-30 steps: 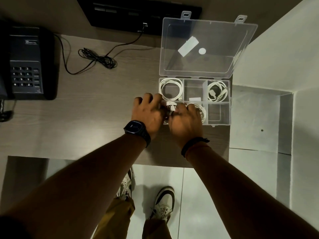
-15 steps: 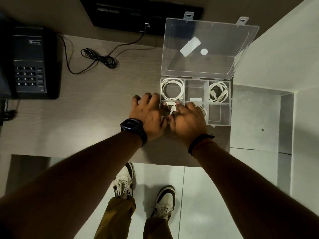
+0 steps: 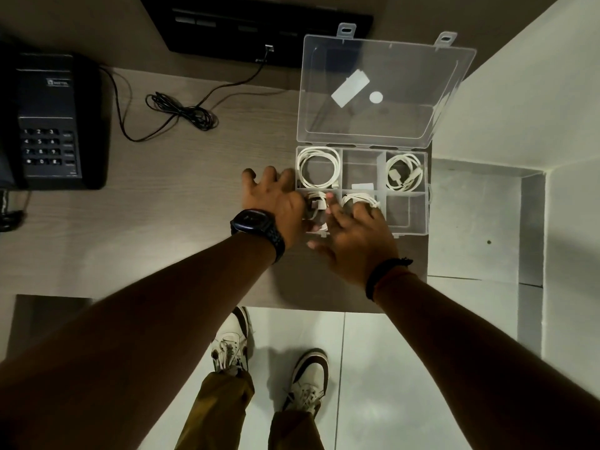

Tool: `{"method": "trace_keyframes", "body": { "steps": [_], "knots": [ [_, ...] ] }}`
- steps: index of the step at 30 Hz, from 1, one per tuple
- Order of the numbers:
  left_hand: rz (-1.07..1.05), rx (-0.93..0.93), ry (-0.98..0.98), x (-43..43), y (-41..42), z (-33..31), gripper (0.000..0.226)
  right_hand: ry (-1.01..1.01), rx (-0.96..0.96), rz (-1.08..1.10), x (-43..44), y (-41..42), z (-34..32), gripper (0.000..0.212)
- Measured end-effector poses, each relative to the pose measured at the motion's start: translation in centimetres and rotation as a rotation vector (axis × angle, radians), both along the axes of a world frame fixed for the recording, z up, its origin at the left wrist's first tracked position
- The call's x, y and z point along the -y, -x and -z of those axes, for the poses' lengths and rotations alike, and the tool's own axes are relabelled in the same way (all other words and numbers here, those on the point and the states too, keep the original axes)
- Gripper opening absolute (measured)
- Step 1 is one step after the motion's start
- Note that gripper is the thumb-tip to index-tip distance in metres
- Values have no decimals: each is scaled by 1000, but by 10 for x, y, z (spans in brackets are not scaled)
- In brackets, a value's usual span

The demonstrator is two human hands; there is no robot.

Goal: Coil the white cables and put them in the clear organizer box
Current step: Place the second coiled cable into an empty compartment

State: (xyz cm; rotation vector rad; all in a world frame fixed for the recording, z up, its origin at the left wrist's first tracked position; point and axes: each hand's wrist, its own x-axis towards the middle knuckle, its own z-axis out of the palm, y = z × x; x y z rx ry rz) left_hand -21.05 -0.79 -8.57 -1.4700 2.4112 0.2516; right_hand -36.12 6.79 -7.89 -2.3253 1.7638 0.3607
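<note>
White cable (image 3: 315,205) lies boxed between spread left hand (image 3: 276,203) and open right hand (image 3: 354,241).

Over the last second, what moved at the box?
Right hand slid back toward the box's near edge, fingers now spread, uncovering the near-middle cable coil. Left hand stayed at the near-left compartment, on the cable there. Organizer box, its open lid and both far coils unchanged.
</note>
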Motion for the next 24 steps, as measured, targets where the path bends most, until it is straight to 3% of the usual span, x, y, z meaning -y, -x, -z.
{"method": "trace_keyframes", "body": {
  "steps": [6, 10, 15, 17, 19, 21, 22, 24],
  "knots": [
    [-60, -108, 14, -9, -4, 6, 45, 59, 34, 42, -6, -4, 0, 54],
    [10, -210, 12, -11, -11, 12, 47, 176, 112, 15, -10, -6, 4, 40],
    [-15, -415, 32, -5, -22, 7, 46, 299, 345, 110, -17, -5, 5, 28],
    [-211, -591, 37, 4, -18, -5, 53, 375, 500, 361, -10, 1, -2, 24],
    [-624, -877, -18, 27, -7, -20, 53, 474, 613, 669, 7, 14, -16, 19],
    [-971, -1073, -205, 57, 4, -37, 56, 614, 699, 925, 34, 37, -33, 18],
    [-1069, -1119, -294, 71, 9, -44, 54, 644, 728, 1045, 51, 53, -41, 22],
    [-1154, -1141, -401, 91, 16, -58, 53, 512, 758, 1247, 86, 86, -52, 43]
  ]
}}
